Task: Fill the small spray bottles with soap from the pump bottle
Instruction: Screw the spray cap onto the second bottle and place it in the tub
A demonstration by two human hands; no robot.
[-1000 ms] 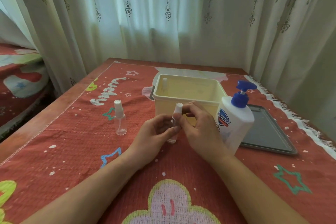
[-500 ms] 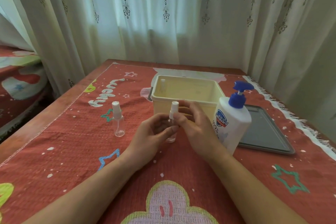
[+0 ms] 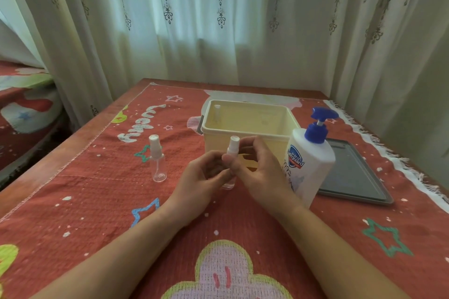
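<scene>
A small clear spray bottle (image 3: 232, 147) with a white cap stands upright at the table's middle. My left hand (image 3: 202, 181) grips its body from the left. My right hand (image 3: 258, 172) pinches its neck just under the cap, thumb in front. A second clear spray bottle (image 3: 157, 160) stands alone to the left, untouched. The white pump bottle (image 3: 309, 165) with a blue pump head stands just right of my right hand. Another small bottle (image 3: 216, 114) leans inside the far left corner of the cream tub (image 3: 252, 137).
The cream plastic tub stands right behind my hands. A dark flat tray (image 3: 352, 175) lies at the right, behind the pump bottle. A red patterned cloth (image 3: 97, 189) covers the table. Curtains hang close behind the far edge, and a bed is at the left.
My hands stay on the same small bottle, almost still. My right fingers have shifted slightly around its neck below the cap.
</scene>
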